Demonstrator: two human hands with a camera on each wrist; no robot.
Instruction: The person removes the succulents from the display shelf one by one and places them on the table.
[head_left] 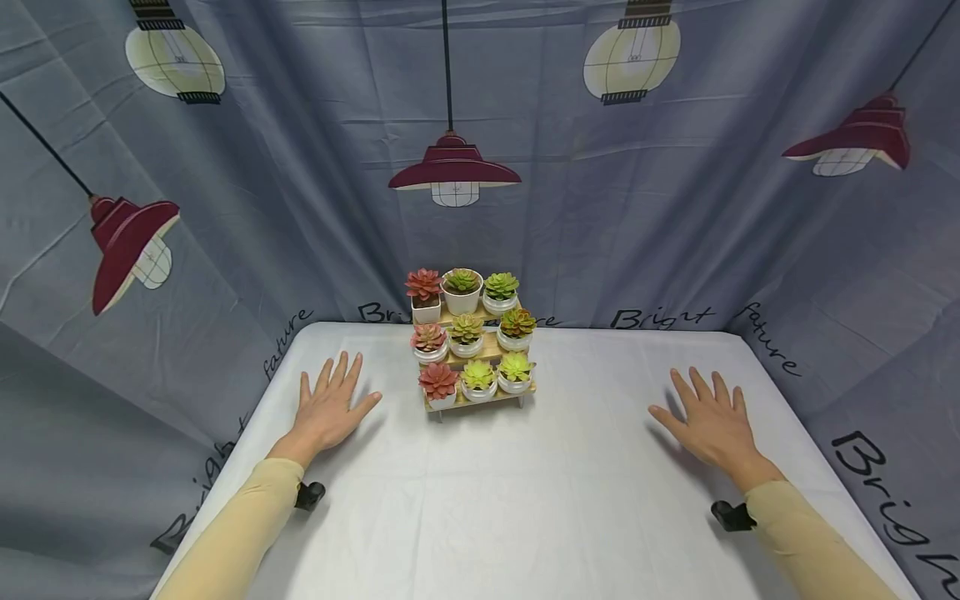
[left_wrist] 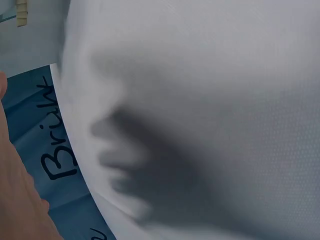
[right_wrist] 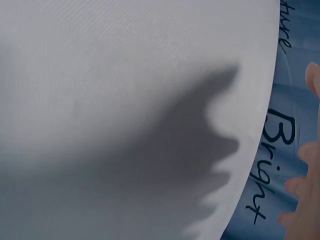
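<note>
A small wooden stand with three steps holds nine potted plants, three to a step, near the far edge of the table. On the stand's top step are a red plant, a green plant in a taller white pot and another green plant. Its middle step has a pink plant, a yellowish one and an orange-tinged one; its bottom step, a second red plant beside two bright yellow-green ones.

Left of the stand and a little nearer the person, the left hand has its fingers straight and spread wide. The right hand, well apart to the stand's right, is likewise spread wide. Each hand casts a shadow on the white cloth.

Nearer than the stand, on either side, are tan sleeves. Behind it hangs a grey-blue curtain, with a red lamp printed above the stand.
</note>
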